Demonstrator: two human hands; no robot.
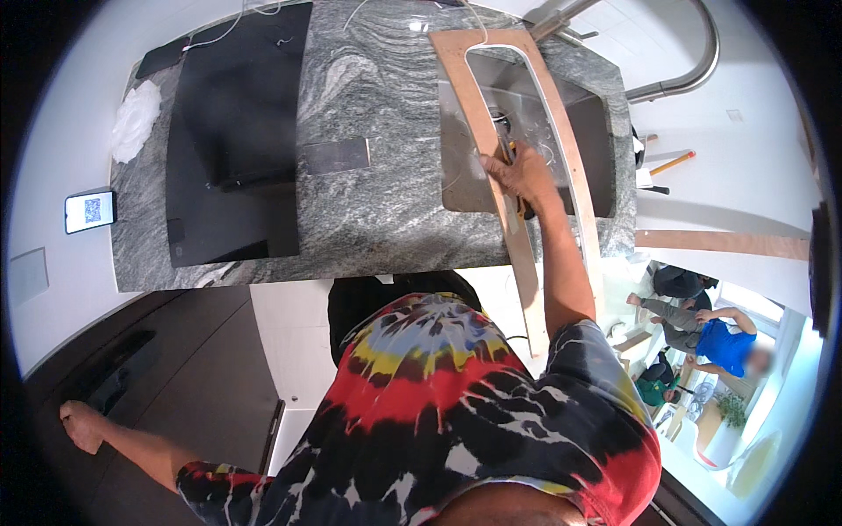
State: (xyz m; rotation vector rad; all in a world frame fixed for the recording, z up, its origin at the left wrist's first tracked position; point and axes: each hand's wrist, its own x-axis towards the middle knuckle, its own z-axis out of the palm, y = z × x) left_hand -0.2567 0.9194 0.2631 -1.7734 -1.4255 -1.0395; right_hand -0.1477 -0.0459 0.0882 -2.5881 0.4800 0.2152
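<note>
My right hand (526,178) is closed around pliers (506,149) with orange and black handles, above the sink (465,188). Its fingers lie over the left bar of a long plywood frame (465,79) with a rounded cutout. The frame lies across the sink, and its near end juts past the counter's front edge. Away at the lower left, my left hand (83,427) is curled closed against a dark brown cabinet front (175,368). Whatever its fingers grip, if anything, is hidden.
A black cooktop (232,175) is set in the grey marbled countertop (386,219), with a dark rectangular plate (338,156) beside it. At the left edge are crumpled white paper (136,121) and a phone (90,211). A steel faucet (693,83) rises at right. Several people are at far right.
</note>
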